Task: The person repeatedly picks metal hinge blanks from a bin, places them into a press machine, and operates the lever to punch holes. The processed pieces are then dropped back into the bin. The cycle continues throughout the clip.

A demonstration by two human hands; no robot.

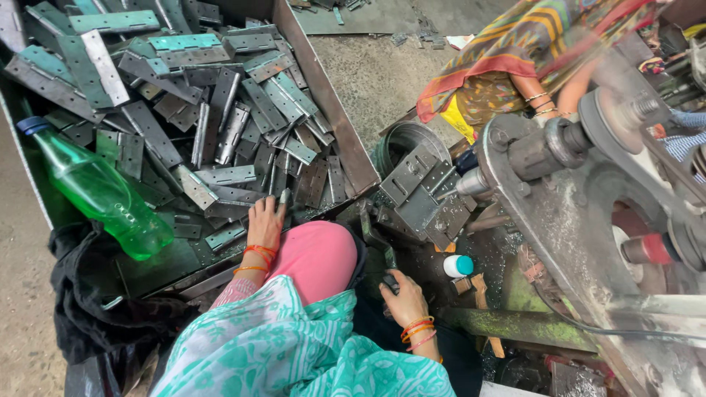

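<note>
Head view: hands at a tray of flat steel hinges.
Left hand (265,217) pinches one grey hinge (284,197) at the tray's (346,140) near edge; right hand (403,298) grips a dark lever knob (390,282).

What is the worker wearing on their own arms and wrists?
Both hands are bare. The left hand has orange and red thread bangles at the wrist above a pink patterned sleeve. The right hand has similar orange bangles. A teal floral scarf drapes over both arms.
</note>
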